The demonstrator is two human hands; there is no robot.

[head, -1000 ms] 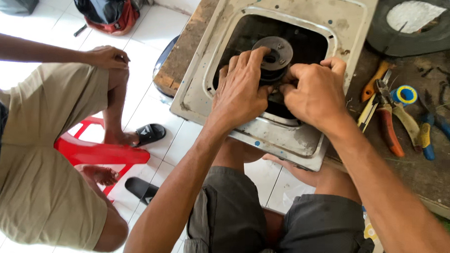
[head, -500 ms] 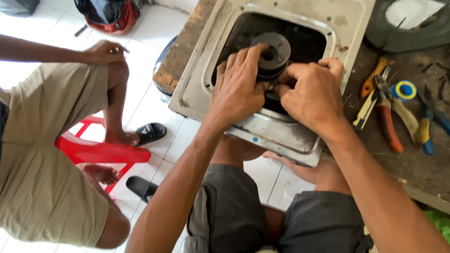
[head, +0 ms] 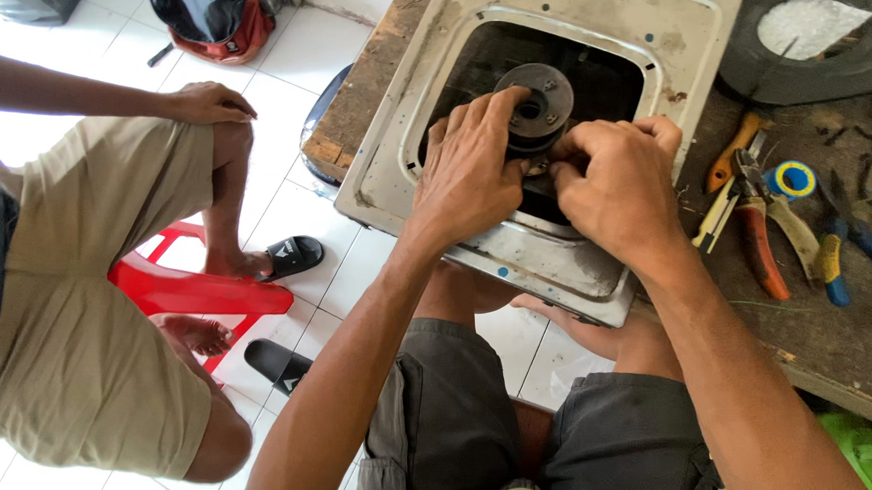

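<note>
Head cam looking straight down at my lap and the bench edge; my left hand (head: 472,171) is curled over the dark round pulley-like disc (head: 537,104), fingertips gripping its left side, so that hand is closed on it; my right hand (head: 613,186) is bunched up tight just to the right of and below the disc, fingers pinched together on something small underneath it, can't tell what exactly since my own knuckles hide it; the disc sits in the black opening of a grubby white square metal housing (head: 660,25), which rests on the worn wooden workbench (head: 826,338) and hangs a bit over its near edge above my knees; off to the right on the bench there's a pile of hand tools, orange-handled pliers (head: 759,239), blue-handled pliers (head: 857,254), and a roll of yellow-and-blue tape (head: 793,179); a black rubber ring thing (head: 815,39) lies at the top right; on my left another person sits on a red plastic stool (head: 196,292), one hand resting on their knee (head: 209,103), black sandals (head: 282,260) on the white tile floor.
</note>
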